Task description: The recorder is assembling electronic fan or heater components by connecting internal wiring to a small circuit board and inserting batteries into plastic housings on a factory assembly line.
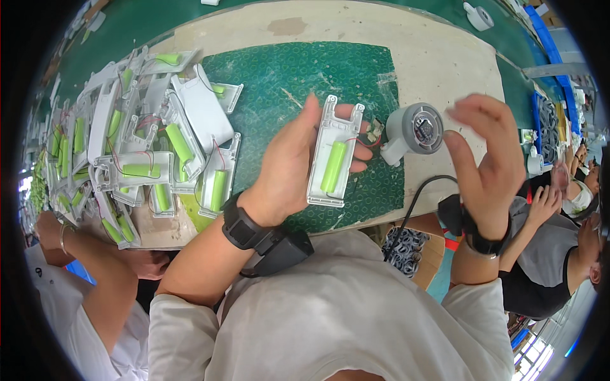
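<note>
My left hand (283, 168) holds a white plastic housing half (323, 152), its open side facing up, over a green mat. A green cylindrical battery (333, 167) lies inside it, with thin red wires leading to a small circuit board (373, 131) by my fingertips. To the right of that board stands a round grey-and-white fan head (414, 130), with parts showing in its round face. My right hand (486, 159) is just right of the fan head, thumb and fingers apart, with nothing between them.
On the left lies a heap of similar white housings (159, 168) with green batteries and wires. A cardboard box (427, 251) of grey rings sits below the table edge. A black cable (416, 197) hangs over that edge. People sit at both sides; another white head (478, 17) lies far right.
</note>
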Motion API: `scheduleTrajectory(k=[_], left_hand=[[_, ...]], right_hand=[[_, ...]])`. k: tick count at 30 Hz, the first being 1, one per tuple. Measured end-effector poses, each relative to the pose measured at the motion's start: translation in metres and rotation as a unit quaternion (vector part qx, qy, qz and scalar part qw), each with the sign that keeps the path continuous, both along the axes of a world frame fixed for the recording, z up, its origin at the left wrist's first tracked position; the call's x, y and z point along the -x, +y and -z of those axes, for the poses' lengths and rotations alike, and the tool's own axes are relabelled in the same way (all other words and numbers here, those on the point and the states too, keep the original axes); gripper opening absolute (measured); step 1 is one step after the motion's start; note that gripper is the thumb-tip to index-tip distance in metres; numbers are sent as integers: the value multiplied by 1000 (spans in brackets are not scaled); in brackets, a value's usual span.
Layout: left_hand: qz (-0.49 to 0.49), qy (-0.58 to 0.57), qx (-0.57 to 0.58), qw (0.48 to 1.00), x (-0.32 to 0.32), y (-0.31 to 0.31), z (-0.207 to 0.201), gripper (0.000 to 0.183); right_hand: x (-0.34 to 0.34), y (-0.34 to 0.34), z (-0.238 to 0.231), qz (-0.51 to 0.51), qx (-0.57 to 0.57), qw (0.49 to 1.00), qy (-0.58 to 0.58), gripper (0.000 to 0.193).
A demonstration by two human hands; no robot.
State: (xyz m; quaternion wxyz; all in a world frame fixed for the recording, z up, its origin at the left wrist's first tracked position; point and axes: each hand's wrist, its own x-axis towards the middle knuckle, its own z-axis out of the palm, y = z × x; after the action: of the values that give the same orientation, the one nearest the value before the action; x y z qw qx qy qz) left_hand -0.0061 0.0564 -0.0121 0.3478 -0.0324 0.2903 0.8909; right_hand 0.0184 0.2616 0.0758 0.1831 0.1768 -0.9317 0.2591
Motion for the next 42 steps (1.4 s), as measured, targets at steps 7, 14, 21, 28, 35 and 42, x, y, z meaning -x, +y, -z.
scheduleTrajectory(k=[7, 14, 21, 28, 35, 42], left_hand=[[-12, 15, 7, 1000, -3, 2, -1, 52], [-27, 21, -25, 999, -5, 2, 6, 49], [-26, 14, 12, 999, -7, 1, 1, 48], [-17, -15, -27, 999, -6, -1, 1, 46], [-14, -3, -46, 999, -5, -1, -1, 43], [-19, -41, -27, 999, -5, 0, 0, 40]], right_hand=[[17, -52, 35, -65, -103, 991, 63, 18], [25, -59, 45, -92, -148, 980, 95, 12], [26, -64, 48, -106, -226, 954, 168, 10], [32, -58, 55, -144, -207, 949, 191, 11], [31, -57, 52, -163, -189, 959, 135, 8], [29, -60, 53, -157, -216, 946, 183, 7]])
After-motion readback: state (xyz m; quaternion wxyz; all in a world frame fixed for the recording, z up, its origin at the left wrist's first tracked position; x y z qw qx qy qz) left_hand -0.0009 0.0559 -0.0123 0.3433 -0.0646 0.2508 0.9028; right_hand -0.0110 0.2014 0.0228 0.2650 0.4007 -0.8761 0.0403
